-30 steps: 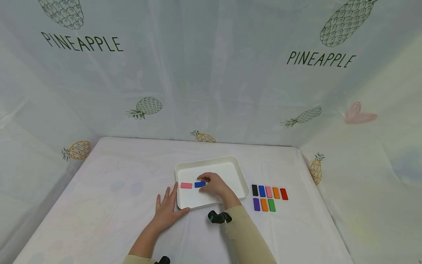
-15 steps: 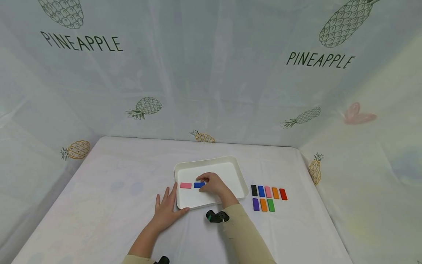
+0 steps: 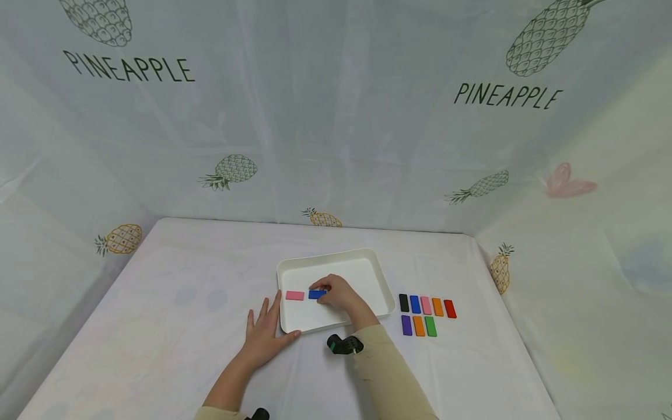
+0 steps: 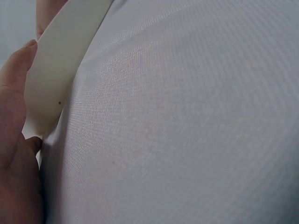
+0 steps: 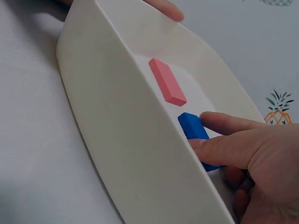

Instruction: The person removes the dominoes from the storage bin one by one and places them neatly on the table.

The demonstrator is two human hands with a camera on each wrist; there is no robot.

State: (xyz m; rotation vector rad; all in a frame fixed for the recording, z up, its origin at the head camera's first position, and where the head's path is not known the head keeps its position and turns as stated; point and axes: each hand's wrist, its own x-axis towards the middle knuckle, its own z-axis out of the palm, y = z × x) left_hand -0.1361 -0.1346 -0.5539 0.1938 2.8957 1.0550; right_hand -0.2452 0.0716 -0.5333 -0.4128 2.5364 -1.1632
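My right hand (image 3: 340,293) reaches into a white tray (image 3: 367,271). Its thumb and fingers pinch a blue rectangular block (image 3: 317,294), which lies flat and lengthwise. In the right wrist view the thumb covers the near side of the blue block (image 5: 190,122). Left of it, a small gap away, lies a pink block (image 3: 295,296) in the same direction. My left hand (image 3: 262,340), fingers spread, rests at the tray's front left corner, with the index finger and thumb along its outside. The left wrist view shows those fingers against the tray wall (image 4: 63,60).
Right of the tray, two rows of coloured blocks lie on the white cloth: black (image 3: 403,303), blue (image 3: 415,304), pink (image 3: 426,305), orange (image 3: 438,307) and red (image 3: 450,309) behind, purple (image 3: 406,325), orange (image 3: 418,326) and green (image 3: 430,326) in front. A pineapple-print curtain (image 3: 336,128) hangs behind.
My right index finger has come slightly further left and down over the blue block. The left hand and the blocks hold still; the head view has shifted a little.
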